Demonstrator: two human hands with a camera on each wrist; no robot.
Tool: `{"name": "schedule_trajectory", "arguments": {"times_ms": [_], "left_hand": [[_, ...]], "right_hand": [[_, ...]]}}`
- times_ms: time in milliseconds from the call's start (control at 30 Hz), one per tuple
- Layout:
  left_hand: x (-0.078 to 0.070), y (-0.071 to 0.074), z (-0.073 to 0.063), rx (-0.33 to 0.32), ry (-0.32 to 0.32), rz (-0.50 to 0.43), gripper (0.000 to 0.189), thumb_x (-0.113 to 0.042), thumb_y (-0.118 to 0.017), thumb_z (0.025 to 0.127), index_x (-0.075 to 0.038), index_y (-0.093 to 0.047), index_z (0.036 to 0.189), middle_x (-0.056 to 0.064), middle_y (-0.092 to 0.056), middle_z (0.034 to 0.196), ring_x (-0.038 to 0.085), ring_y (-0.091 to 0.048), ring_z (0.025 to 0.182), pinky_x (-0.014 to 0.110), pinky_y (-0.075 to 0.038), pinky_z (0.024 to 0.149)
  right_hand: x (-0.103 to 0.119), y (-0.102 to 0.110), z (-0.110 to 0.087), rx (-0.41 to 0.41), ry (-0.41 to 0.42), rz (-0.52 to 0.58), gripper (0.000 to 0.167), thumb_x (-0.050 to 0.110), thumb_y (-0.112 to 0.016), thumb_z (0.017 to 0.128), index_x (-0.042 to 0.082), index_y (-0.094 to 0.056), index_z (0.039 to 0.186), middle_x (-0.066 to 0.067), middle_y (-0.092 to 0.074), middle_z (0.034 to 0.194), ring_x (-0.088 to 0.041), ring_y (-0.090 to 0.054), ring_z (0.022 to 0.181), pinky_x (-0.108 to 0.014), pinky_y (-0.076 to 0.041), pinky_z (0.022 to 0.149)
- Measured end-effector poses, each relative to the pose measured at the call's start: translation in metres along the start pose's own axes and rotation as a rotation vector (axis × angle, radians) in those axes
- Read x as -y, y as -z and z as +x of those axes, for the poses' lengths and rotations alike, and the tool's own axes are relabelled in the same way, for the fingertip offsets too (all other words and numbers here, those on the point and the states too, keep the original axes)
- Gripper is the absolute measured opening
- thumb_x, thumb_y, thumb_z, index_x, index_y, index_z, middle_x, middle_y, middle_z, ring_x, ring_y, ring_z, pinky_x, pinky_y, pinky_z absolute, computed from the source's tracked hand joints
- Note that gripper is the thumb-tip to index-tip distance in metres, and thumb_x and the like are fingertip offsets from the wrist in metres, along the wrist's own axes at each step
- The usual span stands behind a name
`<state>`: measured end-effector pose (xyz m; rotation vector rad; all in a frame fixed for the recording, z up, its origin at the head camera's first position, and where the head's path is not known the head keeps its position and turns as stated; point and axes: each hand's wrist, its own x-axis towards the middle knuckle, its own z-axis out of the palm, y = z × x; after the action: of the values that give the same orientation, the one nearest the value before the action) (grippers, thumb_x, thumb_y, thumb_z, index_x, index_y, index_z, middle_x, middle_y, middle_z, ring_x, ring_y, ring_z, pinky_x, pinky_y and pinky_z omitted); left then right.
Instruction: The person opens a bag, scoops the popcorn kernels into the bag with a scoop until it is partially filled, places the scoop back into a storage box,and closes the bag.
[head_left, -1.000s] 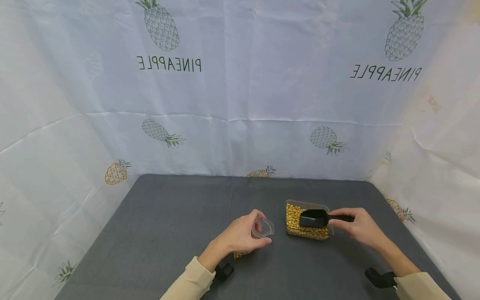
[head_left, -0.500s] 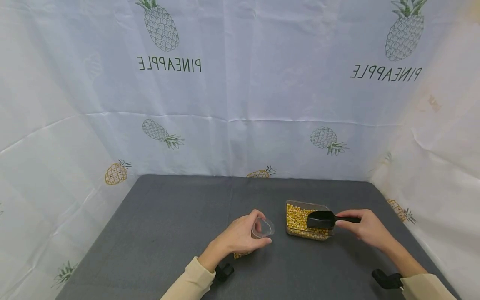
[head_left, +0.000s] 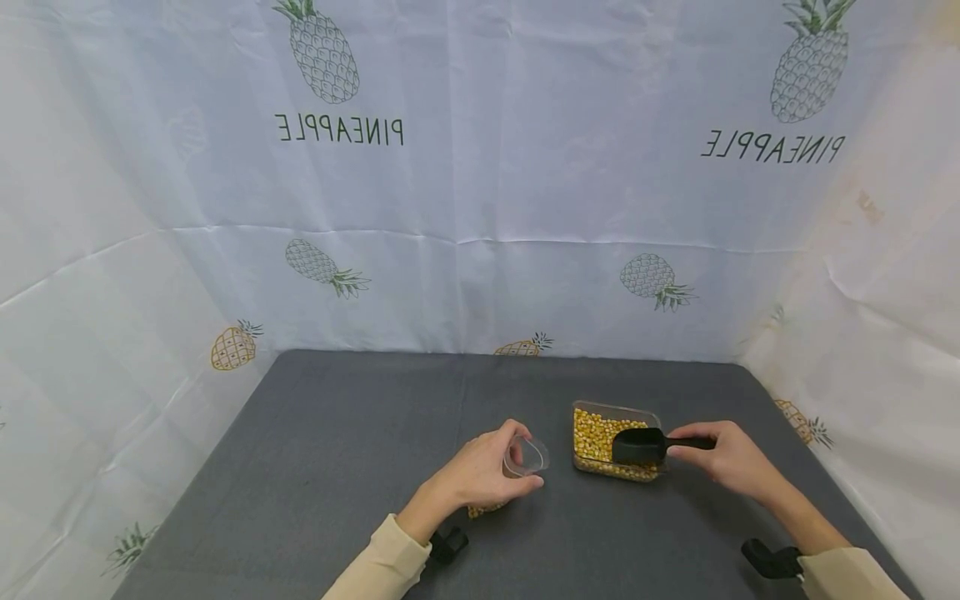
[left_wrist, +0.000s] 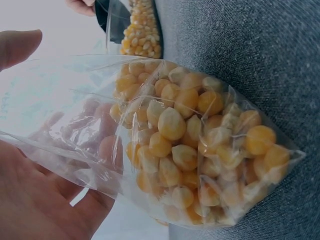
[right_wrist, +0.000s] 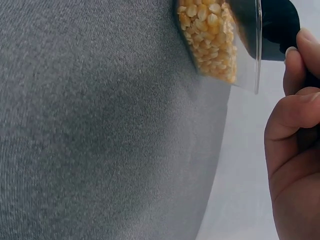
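Note:
My left hand [head_left: 487,464] curves round the open mouth of a clear plastic bag [left_wrist: 175,145], thumb on one side and fingers on the other. Yellow corn kernels fill the bag's lower part, which rests on the table; in the head view the hand hides most of it. A black scoop [head_left: 637,447] is gripped by its handle in my right hand [head_left: 725,457]. Its bowl is at the right part of a clear rectangular container [head_left: 617,410] that holds corn kernels [head_left: 592,437]. Whether kernels lie in the scoop cannot be seen.
A dark grey cloth-covered table [head_left: 352,433] lies under everything. White curtains [head_left: 465,183] with pineapple prints stand behind it and at both sides. Black wrist straps [head_left: 771,558] are on the forearms.
The right hand and scoop have shifted to the right over the container, then slightly back left and nearer. The left hand and bag stay in place.

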<state>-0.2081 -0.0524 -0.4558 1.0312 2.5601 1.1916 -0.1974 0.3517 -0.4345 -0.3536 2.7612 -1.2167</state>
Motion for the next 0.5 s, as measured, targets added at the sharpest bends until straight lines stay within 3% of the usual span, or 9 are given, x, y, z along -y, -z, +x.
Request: {"name": "schedule_trajectory", "arguments": {"times_ms": [500], "left_hand": [[0.0,0.0,0.0,-0.003,0.011,0.009,0.058,-0.043,-0.071,0.092,-0.009,-0.052,0.135,-0.013,-0.055,0.093,-0.003,-0.059,0.074,0.022,-0.051,0.07]], "right_hand": [[0.006,-0.013,0.01,0.009,0.012,0.009,0.044,0.029,-0.073,0.095,-0.002,-0.069,0.125,0.007,-0.038,0.047,-0.005,-0.024,0.039,-0.03,-0.035,0.038]]}}
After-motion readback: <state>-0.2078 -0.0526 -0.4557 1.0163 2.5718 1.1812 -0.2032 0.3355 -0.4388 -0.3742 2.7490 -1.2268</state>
